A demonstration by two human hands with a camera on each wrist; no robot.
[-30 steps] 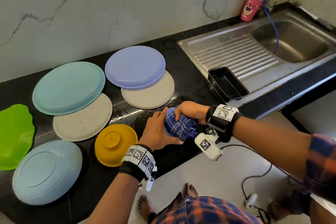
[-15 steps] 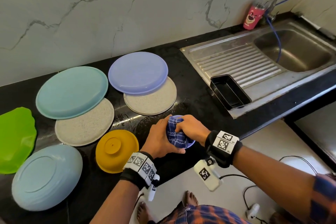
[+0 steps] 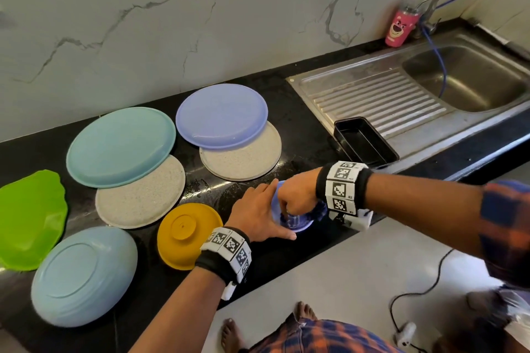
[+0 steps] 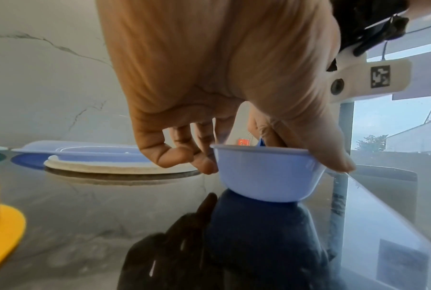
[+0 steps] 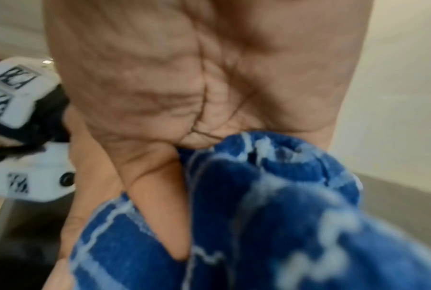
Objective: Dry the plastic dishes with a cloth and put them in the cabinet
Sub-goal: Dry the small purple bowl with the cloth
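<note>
Drying step in hand: a small lilac bowl (image 4: 266,174) sits upright on the black tabletop (image 3: 289,129) near its front edge. The left hand (image 3: 255,213) steadies it, fingers (image 4: 182,155) and thumb curled around the rim and wall, so that grip is closed on the bowl. The right hand (image 3: 296,195) is bunched around a blue checked cloth (image 5: 271,215), fingers closed on it, pushing it down into the bowl's inside. The bowl's outer wall shows in the left wrist view; whether it is dry cannot be told.

Next move, as a judgement: finish wiping the inside, maybe the outside, then lift the bowl clear and carry it to the cabinet. No cabinet is in view, so its place cannot be told. The left hand needs to keep the light bowl from sliding on the glossy top while the cloth turns.

Counts on the tabletop, all apparently upside down:
- teal plate (image 3: 120,146): one
- lilac plate (image 3: 220,116): one
- speckled grey plates: two, (image 3: 143,198) and (image 3: 243,157), each partly under a coloured plate
- green wavy dish (image 3: 28,218): one
- pale blue dish (image 3: 83,275): one
- yellow bowl (image 3: 186,235): one
- lilac bowl: one

So eight dishes, seven not yet dried or stored. Also one black tray (image 3: 364,140) on the sink (image 3: 358,89) drainboard, one pink tumbler (image 3: 400,27) by the tap.
</note>
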